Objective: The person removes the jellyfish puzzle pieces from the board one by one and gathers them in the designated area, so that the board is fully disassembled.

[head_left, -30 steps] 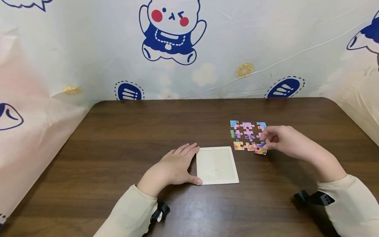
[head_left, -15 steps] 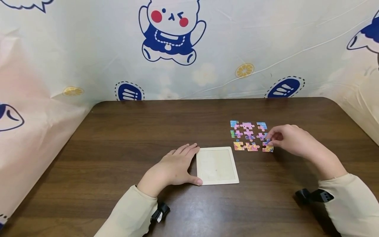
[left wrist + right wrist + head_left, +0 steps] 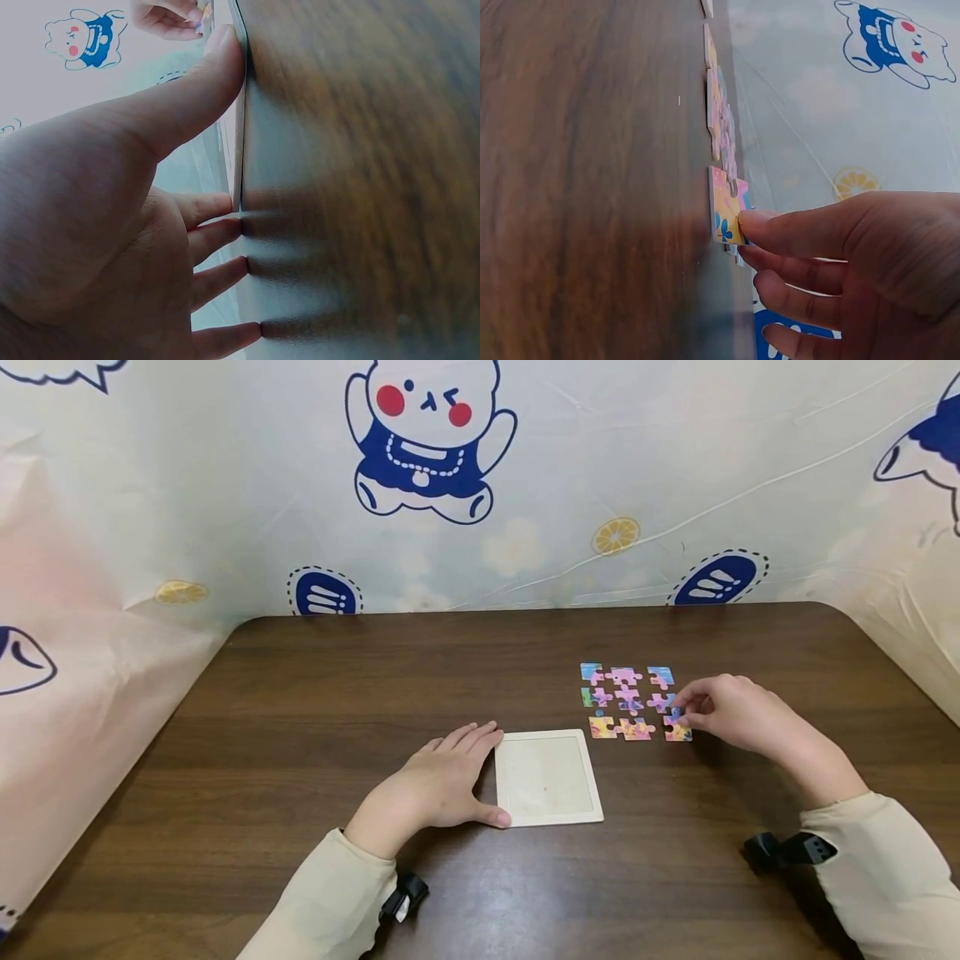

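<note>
My left hand [image 3: 442, 781] lies at the left side of a square cream puzzle tray [image 3: 547, 778]. Its fingers are straight and spread, the thumb touching the tray's near left corner; in the left wrist view, the fingertips [image 3: 225, 270] meet the table beside the tray's thin edge. With thumb and finger, my right hand [image 3: 738, 714] pinches a yellow and blue corner jigsaw piece [image 3: 678, 732], also seen as a yellow piece [image 3: 726, 210] in the right wrist view. That piece sits at the near right of several jigsaw pieces [image 3: 627, 695], spaced in rows.
All of this is on a dark brown wooden table [image 3: 360, 668]. Behind it hangs a pale curtain [image 3: 262, 510] with cartoon prints. Each wrist wears a black camera; the right wrist's camera [image 3: 787, 852] is beside the cream sleeve [image 3: 885, 868].
My right hand has slid the corner jigsaw piece rightward, leaving a gap beside the middle near piece. My left hand stays in place. The head view has shifted slightly.
</note>
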The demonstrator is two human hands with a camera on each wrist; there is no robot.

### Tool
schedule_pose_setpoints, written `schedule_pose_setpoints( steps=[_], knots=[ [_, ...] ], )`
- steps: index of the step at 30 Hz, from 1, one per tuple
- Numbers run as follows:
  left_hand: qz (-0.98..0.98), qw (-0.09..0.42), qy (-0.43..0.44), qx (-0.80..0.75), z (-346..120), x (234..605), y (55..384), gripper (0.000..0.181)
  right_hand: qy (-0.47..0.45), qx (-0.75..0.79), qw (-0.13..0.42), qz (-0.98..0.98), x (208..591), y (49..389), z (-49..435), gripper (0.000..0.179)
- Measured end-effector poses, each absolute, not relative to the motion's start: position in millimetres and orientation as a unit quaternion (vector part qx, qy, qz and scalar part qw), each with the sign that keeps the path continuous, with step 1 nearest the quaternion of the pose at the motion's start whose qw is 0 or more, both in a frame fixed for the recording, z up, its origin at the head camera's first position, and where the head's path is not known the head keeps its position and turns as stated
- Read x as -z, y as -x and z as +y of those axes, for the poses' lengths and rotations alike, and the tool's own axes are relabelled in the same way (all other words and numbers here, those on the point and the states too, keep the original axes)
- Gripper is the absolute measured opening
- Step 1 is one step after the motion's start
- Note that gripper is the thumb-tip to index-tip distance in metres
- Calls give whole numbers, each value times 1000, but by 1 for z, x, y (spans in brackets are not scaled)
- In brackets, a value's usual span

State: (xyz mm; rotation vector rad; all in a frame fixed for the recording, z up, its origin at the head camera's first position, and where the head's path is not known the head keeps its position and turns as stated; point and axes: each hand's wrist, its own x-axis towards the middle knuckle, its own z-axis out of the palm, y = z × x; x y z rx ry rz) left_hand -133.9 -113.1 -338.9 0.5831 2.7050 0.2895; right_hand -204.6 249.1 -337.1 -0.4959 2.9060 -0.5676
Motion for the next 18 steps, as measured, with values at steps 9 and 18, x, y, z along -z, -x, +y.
schedule_pose_setpoints(
  steps=[9,18],
  knots=[
    [956,180,-206,-103,-113,338,134,101,173,203,94,959,340,206,250,15],
    [956,181,-205,-104,-114,338,133,101,171,197,102,960,341,207,249,17]
  ],
)
